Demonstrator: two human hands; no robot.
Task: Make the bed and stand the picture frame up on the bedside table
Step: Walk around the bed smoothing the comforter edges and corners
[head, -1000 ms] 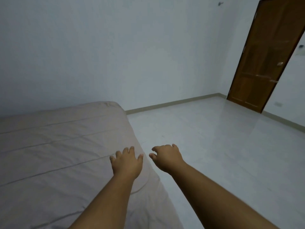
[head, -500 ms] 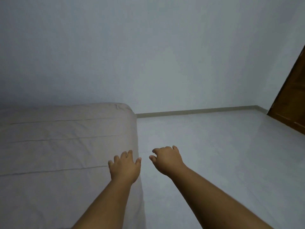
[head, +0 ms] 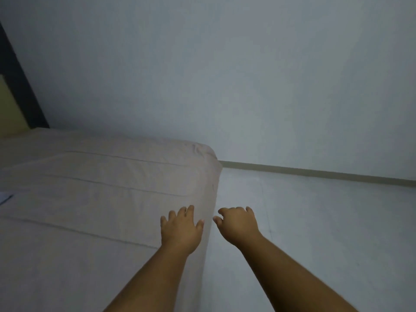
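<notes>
Beige bed (head: 90, 199) (creased); left hand (head: 180, 228) and right hand (head: 238, 226) spread, empty.

Bed (head: 94, 199): covered in beige cloth, matt, mostly smooth with straight fold creases and slight puckering at the corner at 12 o'clock. Floor (head: 315, 221) at 3 o'clock: pale, smooth, faint sheen, probably tile. Wall (head: 225, 75): painted, matt, even. Skirting (head: 315, 174): smooth, dull finish; material indeterminate.
</notes>
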